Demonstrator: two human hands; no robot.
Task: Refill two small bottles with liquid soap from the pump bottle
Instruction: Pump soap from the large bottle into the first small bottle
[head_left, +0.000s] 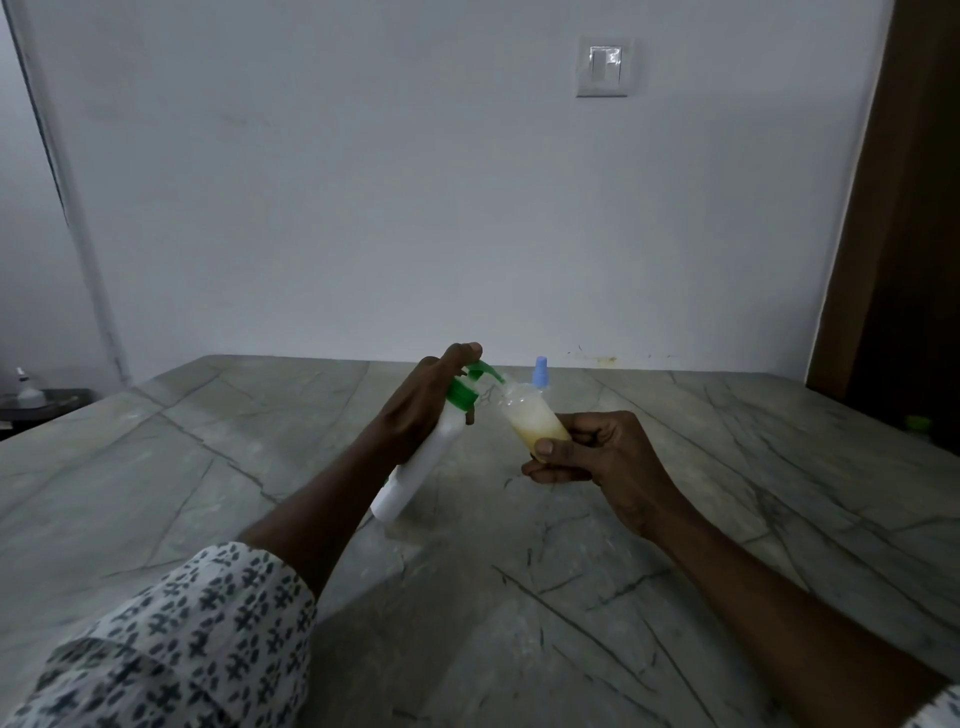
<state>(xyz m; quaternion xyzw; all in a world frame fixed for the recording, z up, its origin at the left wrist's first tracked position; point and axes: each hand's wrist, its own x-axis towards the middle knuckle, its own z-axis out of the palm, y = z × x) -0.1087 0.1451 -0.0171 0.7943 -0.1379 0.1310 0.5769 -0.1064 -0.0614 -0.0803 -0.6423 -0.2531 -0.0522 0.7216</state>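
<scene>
Left hand (415, 410) gripping tilted pump bottle (421, 467), right hand (597, 452) pinching small bottle (535, 415), marble counter (519, 597), white wall (363, 182)

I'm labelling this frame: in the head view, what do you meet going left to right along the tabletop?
Patterned sleeve → left hand → white pump bottle → clear small bottle → right hand. The blue-capped bottle behind overlaps, so it is left out.

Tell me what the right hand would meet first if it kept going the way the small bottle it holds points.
Probably the pump bottle's green nozzle: the small bottle in the right hand already points its mouth there.
</scene>
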